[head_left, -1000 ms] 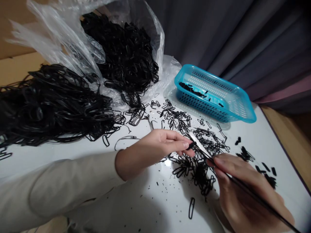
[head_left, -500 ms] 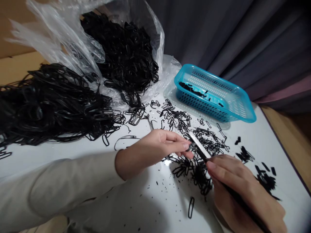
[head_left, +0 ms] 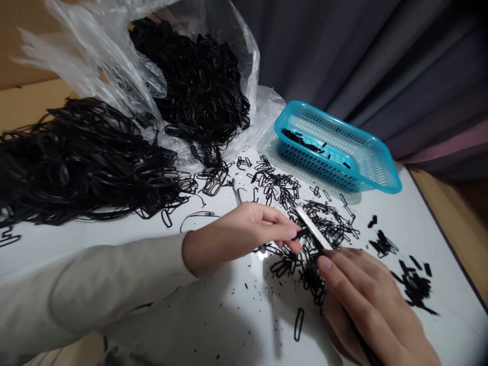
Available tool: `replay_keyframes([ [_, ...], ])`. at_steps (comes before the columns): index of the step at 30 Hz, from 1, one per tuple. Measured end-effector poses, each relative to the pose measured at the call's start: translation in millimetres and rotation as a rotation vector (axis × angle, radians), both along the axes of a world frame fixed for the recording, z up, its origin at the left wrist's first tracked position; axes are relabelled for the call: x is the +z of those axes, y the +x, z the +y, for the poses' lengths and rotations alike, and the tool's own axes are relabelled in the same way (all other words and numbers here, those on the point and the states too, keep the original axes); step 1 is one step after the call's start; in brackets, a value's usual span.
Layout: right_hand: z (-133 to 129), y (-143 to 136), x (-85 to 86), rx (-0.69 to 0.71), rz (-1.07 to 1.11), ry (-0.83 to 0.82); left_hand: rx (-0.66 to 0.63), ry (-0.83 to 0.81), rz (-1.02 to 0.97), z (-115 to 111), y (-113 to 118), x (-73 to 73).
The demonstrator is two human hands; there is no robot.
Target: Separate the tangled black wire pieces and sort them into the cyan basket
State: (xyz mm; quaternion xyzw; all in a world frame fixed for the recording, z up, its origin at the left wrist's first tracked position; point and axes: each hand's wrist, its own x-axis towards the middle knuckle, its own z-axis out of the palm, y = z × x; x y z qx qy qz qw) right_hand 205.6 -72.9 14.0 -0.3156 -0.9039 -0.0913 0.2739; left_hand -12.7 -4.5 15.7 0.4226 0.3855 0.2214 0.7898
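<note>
The left hand (head_left: 244, 231) is reaching across the white table (head_left: 385, 206) with its thumb and forefinger pinched together, the grip clamped on a small black loop (head_left: 302, 234) and holding it out at the fingertips, probably so the blade can get at it without the fingers being in the way. The right hand (head_left: 366, 300) is lying low at the near right, its grip closed around the dark handle of a thin knife (head_left: 310, 229), with the forefinger stretched along the handle as if steadying the stroke. The pale blade is slanting up and away from that hand and meeting the loop just beside the left fingertips.

Directly under both hands a scatter of loose black loops (head_left: 305, 264) is lying on the table, seemingly kept within easy reach, and fine black crumbs are speckling the table in front of it. Small black cut pieces (head_left: 415, 284) are sitting apart to the right of the right hand. Behind the work, a blue basket (head_left: 377, 162) is standing near the curtain (head_left: 381, 61), holding only a few dark bits. At the far left a big tangle of long black bands (head_left: 84, 162) is spreading over the table, and beside it a clear plastic bag (head_left: 114, 61) is gaping open with more of the same inside.
</note>
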Motion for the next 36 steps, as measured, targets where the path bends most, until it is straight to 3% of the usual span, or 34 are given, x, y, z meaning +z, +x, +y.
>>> replay_keyframes([
  [4,6.3,-8.2,-6.3,-0.173,0.29,0.06,-0.035,-0.013,0.015,-4.2,0.9,-2.8],
  [8,8.8,-20.0,-11.2,-0.017,0.49,0.075,0.02,-0.005,-0.027,-3.6,0.1,-5.8],
  [10,6.3,-23.8,-10.8,0.026,0.481,0.004,0.051,-0.01,-0.071,-2.3,-0.4,-7.4],
  [14,-0.6,-31.1,-7.3,-0.046,0.518,-0.111,0.09,-0.029,-0.118,-1.8,0.1,-9.8],
  [21,0.7,-39.1,-6.2,-0.069,0.592,-0.087,0.109,-0.032,-0.102,-3.0,1.8,-11.8],
  [27,-1.7,-30.1,-7.0,-0.052,0.526,-0.169,0.101,-0.011,-0.09,-2.1,2.0,-13.2],
  [36,6.2,-19.5,-17.6,0.01,0.473,0.026,0.11,0.015,-0.13,-3.9,2.1,-14.2],
])
